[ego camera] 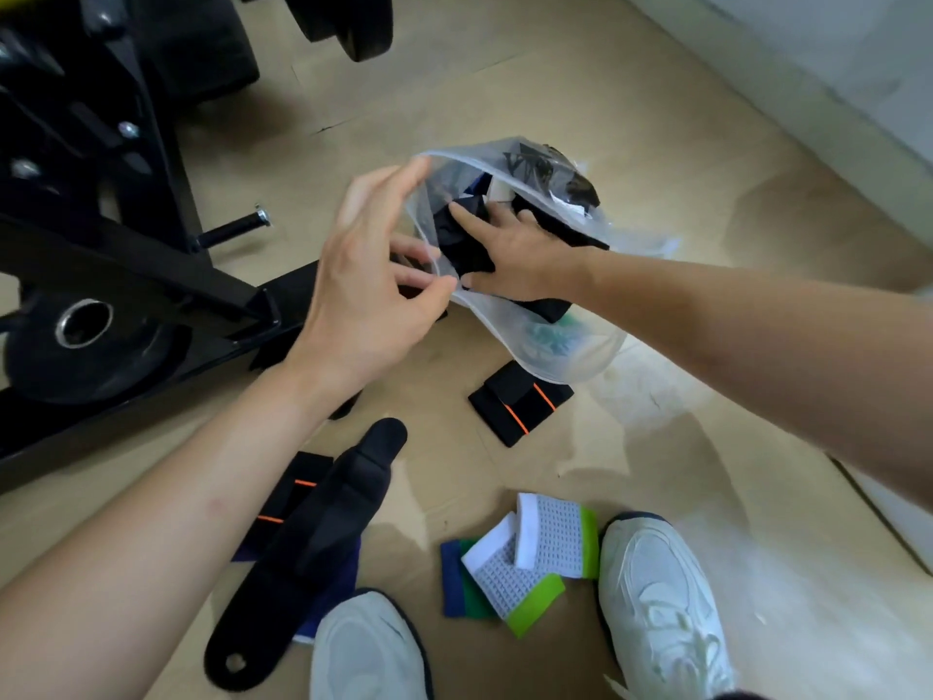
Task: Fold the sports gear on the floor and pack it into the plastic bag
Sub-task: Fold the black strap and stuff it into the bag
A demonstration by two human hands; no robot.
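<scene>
The left hand (373, 275) pinches the near rim of the plastic bag (570, 356) between thumb and fingertips and holds its mouth wide, with the forefinger stretched up along the far side of the rim. The right hand (510, 255) reaches into the mouth with its fingers fairly straight and lies flat on a piece of black cloth (457, 240) inside the bag, pressing on it rather than gripping it. The bag is held just above the middle of the floor (656, 144) and sags toward it; more dark things, something white and something green show through its clear wall. Just beside the bag's lower end a folded black band with an orange stripe (520, 401) lies on the floor. Nearer the person, below the left forearm, a long black wrist strap (313, 538) lies slantwise over another black band with orange stripes (288, 497) and some dark blue cloth. To its right two grey mesh pieces with white and bright green edges (545, 543) overlap each other and partly cover a blue and green band (457, 581). Two pale shoes stand at the near edge of the floor, the left shoe (368, 649) touching the strap's end and the right shoe (661, 608) beside the mesh pieces. A black gym machine (126, 255) with a weight plate (81, 346) fills the floor's left side, and a white wall (808, 42) runs along its far right edge.
</scene>
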